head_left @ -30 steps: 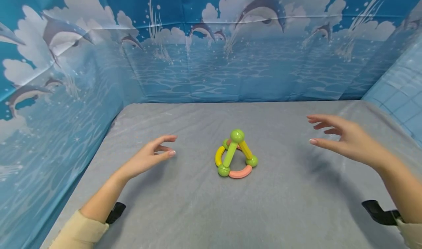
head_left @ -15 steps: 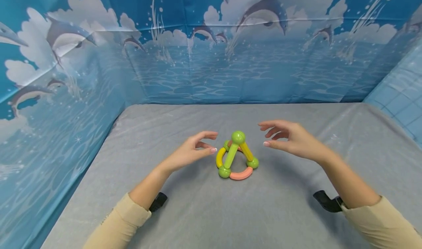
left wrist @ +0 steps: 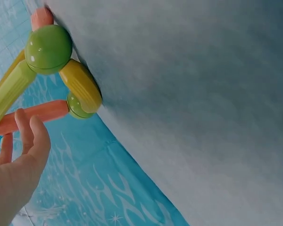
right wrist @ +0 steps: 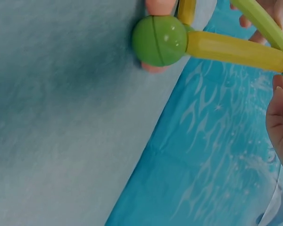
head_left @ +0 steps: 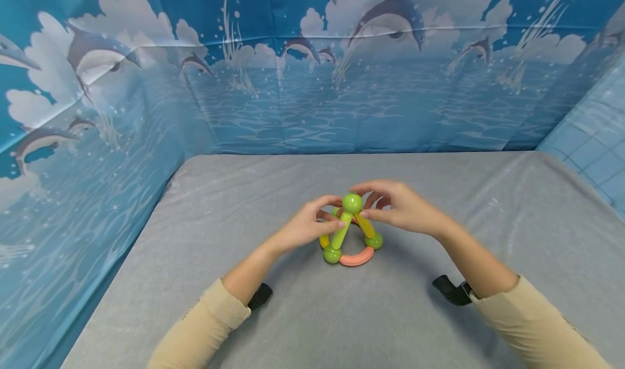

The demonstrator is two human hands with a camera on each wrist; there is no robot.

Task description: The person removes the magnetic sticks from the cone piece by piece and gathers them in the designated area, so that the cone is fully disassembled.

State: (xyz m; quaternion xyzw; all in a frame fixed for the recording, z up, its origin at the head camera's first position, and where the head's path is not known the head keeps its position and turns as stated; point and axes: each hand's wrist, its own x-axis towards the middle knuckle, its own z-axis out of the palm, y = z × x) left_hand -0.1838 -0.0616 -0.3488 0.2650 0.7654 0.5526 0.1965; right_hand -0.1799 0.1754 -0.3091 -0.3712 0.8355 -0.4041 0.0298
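A small pyramid of glossy rods and balls (head_left: 357,257), a ball-and-rod building toy, stands on the grey cloth. Its green top ball (head_left: 352,203) joins a light green rod (head_left: 341,232) and a yellow rod (right wrist: 240,51). My left hand (head_left: 312,225) is at the toy's left, its thumb tip by the light green rod and its fingers loosely bent towards the back. In the left wrist view its fingers lie by a coral rod (left wrist: 47,111). My right hand (head_left: 402,207) reaches in from the right, thumb beside the yellow rod's upper end, index fingertip behind the top ball.
Grey cloth (head_left: 415,315) covers the flat surface beneath the toy. Blue dolphin-print curtains (head_left: 312,97) stand along its back and left, with a pale tiled-pattern sheet (head_left: 595,146) on the right. A black strap piece (head_left: 451,290) sits at the right wrist.
Both hands have moved inward from the two sides until they are around the upper part of the toy. The toy stands where it was, and the fingers keep much the same loose bend.
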